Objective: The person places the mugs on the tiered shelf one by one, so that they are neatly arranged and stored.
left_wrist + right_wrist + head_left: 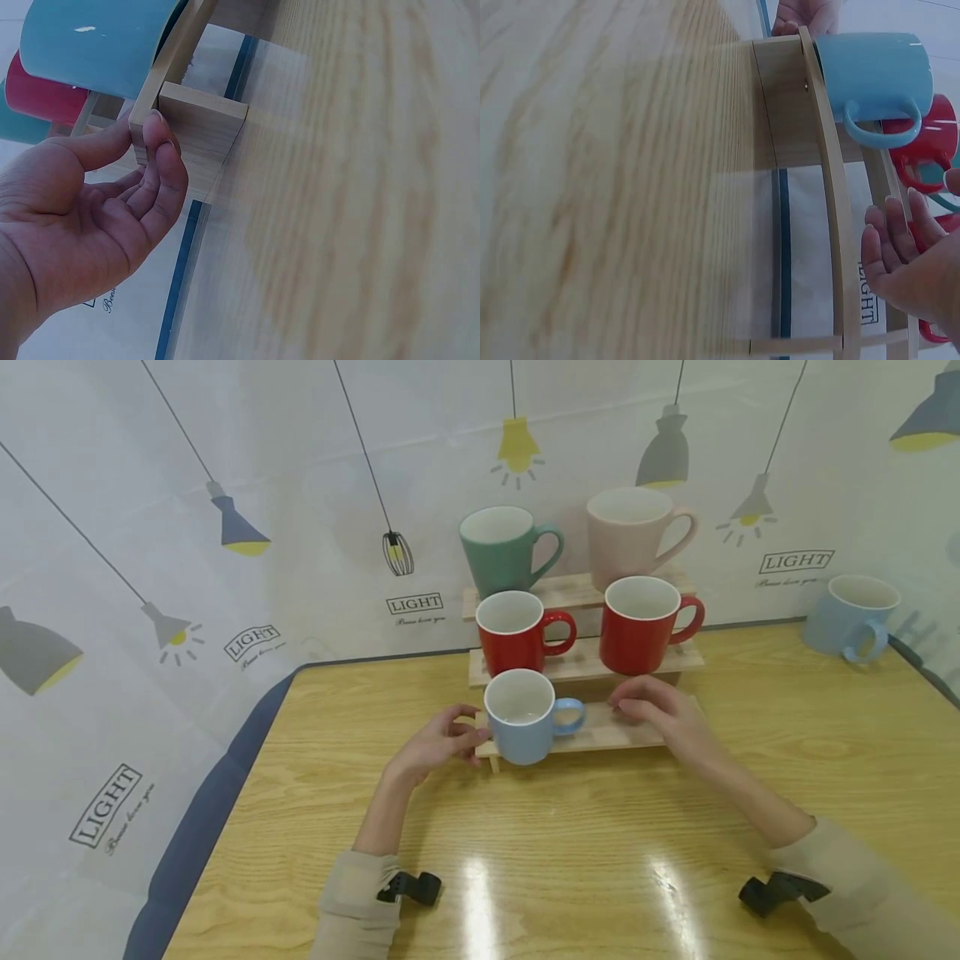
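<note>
A wooden tiered mug rack (615, 733) stands at the back of the table. My left hand (438, 745) pinches the left end of its lowest board (154, 90), thumb on one face and fingertips on the other. On that board, close to the pinched end, a light blue mug (522, 739) sits upright with its handle to the right. My right hand (666, 714) is over the board's right part, its fingers (896, 225) loosely bent and nothing between them. Two red mugs (513, 643) (637, 631) stand on the middle tier, just behind.
A green mug (495, 558) and a pale pink mug (624, 543) are on the top tier. Another light blue mug (836, 625) stands apart at the table's far right. A white cloth with printed lamps (315, 568) hangs behind the wooden table (570, 860).
</note>
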`<control>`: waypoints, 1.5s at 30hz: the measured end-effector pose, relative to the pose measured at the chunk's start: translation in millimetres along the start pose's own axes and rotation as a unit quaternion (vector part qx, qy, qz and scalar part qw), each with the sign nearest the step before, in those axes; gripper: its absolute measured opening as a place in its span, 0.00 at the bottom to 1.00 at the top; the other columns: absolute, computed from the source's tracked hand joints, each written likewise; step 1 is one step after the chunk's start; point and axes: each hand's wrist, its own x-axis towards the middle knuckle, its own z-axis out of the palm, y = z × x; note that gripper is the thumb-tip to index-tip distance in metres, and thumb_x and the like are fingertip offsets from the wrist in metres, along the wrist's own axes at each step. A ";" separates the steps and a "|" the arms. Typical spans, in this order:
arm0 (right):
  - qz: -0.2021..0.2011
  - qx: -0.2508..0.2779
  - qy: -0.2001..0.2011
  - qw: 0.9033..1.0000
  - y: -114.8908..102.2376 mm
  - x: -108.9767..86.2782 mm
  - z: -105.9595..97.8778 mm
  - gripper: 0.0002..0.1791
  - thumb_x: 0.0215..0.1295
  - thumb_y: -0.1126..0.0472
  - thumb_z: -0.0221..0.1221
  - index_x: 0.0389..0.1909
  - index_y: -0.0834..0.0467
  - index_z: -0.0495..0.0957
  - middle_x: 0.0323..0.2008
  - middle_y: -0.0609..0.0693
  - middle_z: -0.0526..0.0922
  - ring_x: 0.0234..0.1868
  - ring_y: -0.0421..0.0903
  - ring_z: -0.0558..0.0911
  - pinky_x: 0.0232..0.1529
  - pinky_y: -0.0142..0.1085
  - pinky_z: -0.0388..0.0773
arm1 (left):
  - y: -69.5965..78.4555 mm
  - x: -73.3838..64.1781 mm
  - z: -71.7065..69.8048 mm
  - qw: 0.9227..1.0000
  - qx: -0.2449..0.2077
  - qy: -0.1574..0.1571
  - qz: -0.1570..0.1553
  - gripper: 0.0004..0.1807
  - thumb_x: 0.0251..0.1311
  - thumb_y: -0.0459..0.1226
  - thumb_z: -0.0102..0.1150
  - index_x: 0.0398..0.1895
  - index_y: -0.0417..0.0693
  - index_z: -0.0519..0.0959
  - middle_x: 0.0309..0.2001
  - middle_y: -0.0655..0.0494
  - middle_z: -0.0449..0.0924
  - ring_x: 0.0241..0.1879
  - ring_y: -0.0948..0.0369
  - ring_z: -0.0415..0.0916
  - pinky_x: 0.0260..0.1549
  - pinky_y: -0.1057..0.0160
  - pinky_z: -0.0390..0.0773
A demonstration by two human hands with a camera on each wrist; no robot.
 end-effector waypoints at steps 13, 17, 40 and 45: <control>-0.011 -0.046 0.011 0.999 10.7 -11.3 -40.1 0.13 0.79 0.64 0.48 0.51 0.69 0.76 0.47 0.54 0.82 0.46 0.43 0.81 0.45 0.28 0.80 | -1.9 1.0 -2.0 1.000 -0.006 0.001 0.006 0.30 0.72 0.37 0.60 0.69 0.35 0.61 0.42 0.45 0.82 0.29 0.57 0.81 0.42 0.57 0.83; -0.021 -0.051 0.026 0.998 15.8 -13.9 -54.7 0.13 0.79 0.66 0.48 0.51 0.70 0.76 0.45 0.49 0.83 0.44 0.42 0.81 0.42 0.27 0.79 | -1.9 1.0 -2.3 1.000 -0.006 0.001 0.005 0.30 0.72 0.37 0.60 0.70 0.35 0.60 0.42 0.44 0.82 0.29 0.57 0.81 0.43 0.56 0.83; 0.047 -0.070 0.184 0.979 57.3 -26.9 -160.9 0.11 0.80 0.59 0.49 0.46 0.49 0.81 0.39 0.28 0.84 0.39 0.28 0.82 0.40 0.18 0.74 | -1.2 0.4 -1.0 1.000 -0.006 0.002 -0.005 0.30 0.71 0.38 0.60 0.69 0.37 0.61 0.42 0.45 0.82 0.30 0.57 0.81 0.44 0.57 0.82; 0.085 -0.064 0.211 0.972 65.3 -33.9 -182.3 0.11 0.80 0.57 0.48 0.45 0.44 0.80 0.36 0.25 0.83 0.37 0.25 0.81 0.39 0.17 0.73 | -1.7 1.3 -1.2 1.000 -0.007 0.000 -0.005 0.30 0.71 0.38 0.61 0.70 0.37 0.61 0.42 0.45 0.82 0.30 0.57 0.81 0.44 0.57 0.83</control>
